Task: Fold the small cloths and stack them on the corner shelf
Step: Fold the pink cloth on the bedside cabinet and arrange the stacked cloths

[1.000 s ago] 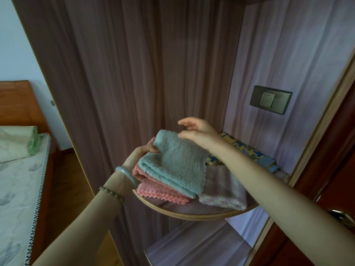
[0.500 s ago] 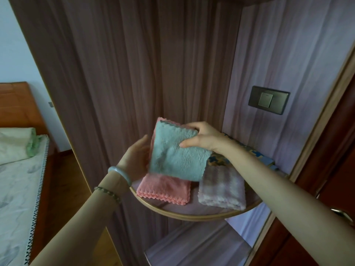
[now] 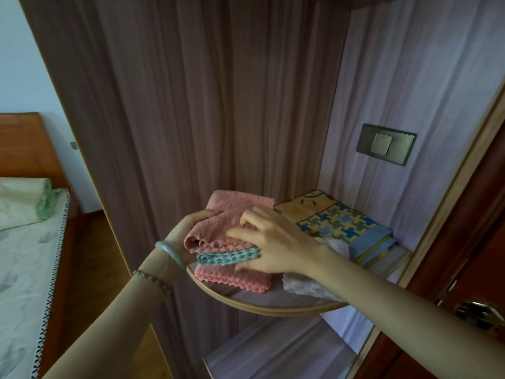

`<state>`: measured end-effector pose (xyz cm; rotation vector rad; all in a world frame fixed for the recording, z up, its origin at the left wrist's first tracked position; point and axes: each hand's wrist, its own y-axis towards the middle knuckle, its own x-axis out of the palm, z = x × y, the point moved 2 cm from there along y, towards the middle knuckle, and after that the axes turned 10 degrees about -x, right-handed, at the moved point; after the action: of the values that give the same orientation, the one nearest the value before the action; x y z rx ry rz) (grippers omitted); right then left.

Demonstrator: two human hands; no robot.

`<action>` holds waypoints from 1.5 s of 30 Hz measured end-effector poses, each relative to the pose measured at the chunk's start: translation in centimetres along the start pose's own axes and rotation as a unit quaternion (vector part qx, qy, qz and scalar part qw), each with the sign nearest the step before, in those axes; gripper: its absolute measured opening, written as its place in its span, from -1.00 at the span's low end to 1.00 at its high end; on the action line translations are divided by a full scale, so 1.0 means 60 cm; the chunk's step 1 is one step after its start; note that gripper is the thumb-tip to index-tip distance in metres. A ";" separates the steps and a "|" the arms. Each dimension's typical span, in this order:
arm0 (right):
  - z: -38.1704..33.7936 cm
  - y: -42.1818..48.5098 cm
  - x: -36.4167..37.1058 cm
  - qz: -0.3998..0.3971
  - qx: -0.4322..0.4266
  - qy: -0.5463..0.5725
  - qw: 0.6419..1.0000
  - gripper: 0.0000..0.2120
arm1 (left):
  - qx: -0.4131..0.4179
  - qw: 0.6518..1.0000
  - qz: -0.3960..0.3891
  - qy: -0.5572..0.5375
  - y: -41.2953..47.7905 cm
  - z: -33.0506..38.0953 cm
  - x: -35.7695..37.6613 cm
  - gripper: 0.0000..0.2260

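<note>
Left hand [image 3: 185, 236] grips the top pink cloth [image 3: 232, 212]; right hand [image 3: 276, 247] pinches it together with the teal cloth [image 3: 226, 257], over the lower pink cloth [image 3: 232, 277] at the shelf [image 3: 273, 310] front rim. Risk: the bunched top cloth unfolds, or the pile slides off the rim on release.

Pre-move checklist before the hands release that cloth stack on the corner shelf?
1. Flat fold on top pink textured cloth: not ok, bunched, left end rolled.
2. Grip: ok, left hand grips its left end, right hand pinches it together with folded teal waffle cloth.
3. Bottom pink scalloped cloth lying on curved wooden shelf: ok.
4. Stack edges aligned: not ok.
5. Pale striped cloth clear of stack: cannot tell, partly hidden.
</note>
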<state>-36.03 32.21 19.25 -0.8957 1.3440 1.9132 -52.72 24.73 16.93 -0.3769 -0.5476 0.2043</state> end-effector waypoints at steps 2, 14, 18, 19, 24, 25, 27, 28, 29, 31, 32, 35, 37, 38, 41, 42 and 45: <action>0.007 -0.009 -0.009 0.040 0.111 0.141 0.983 -0.39 | -0.019 1.000 0.000 0.023 -0.005 -0.002 -0.003 -0.72; 0.026 -0.036 0.029 0.066 0.626 0.622 0.466 -0.71 | -0.005 0.996 0.014 0.083 -0.027 0.003 -0.004 -0.54; 0.047 -0.032 0.052 0.103 0.649 0.538 0.528 -0.63 | -0.023 0.993 0.101 0.060 -0.007 0.010 -0.010 -0.57; 0.052 -0.032 0.059 0.114 0.653 0.512 0.546 -0.62 | -0.004 0.988 0.127 0.084 0.000 0.013 -0.009 -0.62; 0.062 -0.040 0.102 0.111 0.653 0.430 0.614 -0.36 | 0.030 0.942 0.233 0.239 0.034 0.012 -0.015 -0.67; 0.060 -0.038 0.102 0.105 0.651 0.412 0.628 -0.38 | 0.019 0.940 0.238 0.245 0.042 0.008 -0.018 -0.65; 0.059 -0.039 0.104 0.077 0.652 0.373 0.656 -0.34 | 0.016 0.929 0.249 0.272 0.056 0.000 -0.024 -0.62; 0.058 -0.040 0.105 0.048 0.648 0.354 0.672 -0.29 | 0.020 0.920 0.255 0.298 0.063 -0.003 -0.028 -0.62; 0.058 -0.042 0.107 0.008 0.640 0.337 0.690 -0.24 | 0.025 0.906 0.265 0.329 0.068 -0.006 -0.030 -0.61; 0.054 -0.045 0.106 -0.087 0.610 0.292 0.731 -0.18 | 0.030 0.867 0.297 0.399 0.079 -0.013 -0.039 -0.56; 0.050 -0.046 0.102 -0.118 0.591 0.258 0.755 -0.18 | 0.039 0.834 0.321 0.447 0.082 -0.016 -0.044 -0.54; 0.047 -0.039 0.077 -0.086 0.484 0.107 0.864 -0.29 | 0.193 0.678 0.398 0.587 0.070 -0.012 -0.043 -0.56; 0.048 -0.028 0.075 -0.074 0.401 0.049 0.912 -0.36 | 0.339 0.604 0.323 0.645 0.063 -0.010 -0.034 -0.54; 0.046 -0.025 0.080 -0.103 0.368 0.038 0.923 -0.33 | 0.360 0.571 0.268 0.687 0.067 -0.012 -0.033 -0.45; 0.031 -0.041 0.110 -0.257 0.320 0.043 0.911 -0.20 | 0.257 0.505 0.192 0.801 0.083 -0.034 -0.048 -0.21; 0.028 -0.053 0.121 -0.299 0.321 0.054 0.897 -0.16 | 0.249 0.479 0.188 0.821 0.090 -0.047 -0.054 -0.20; 0.032 -0.076 0.146 -0.352 0.332 0.082 0.871 -0.03 | 0.197 0.500 0.182 0.823 0.089 -0.071 -0.055 -0.26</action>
<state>-37.70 36.31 10.22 -0.9986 1.3708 0.7539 -53.66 27.36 9.87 -0.0850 1.5381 0.2708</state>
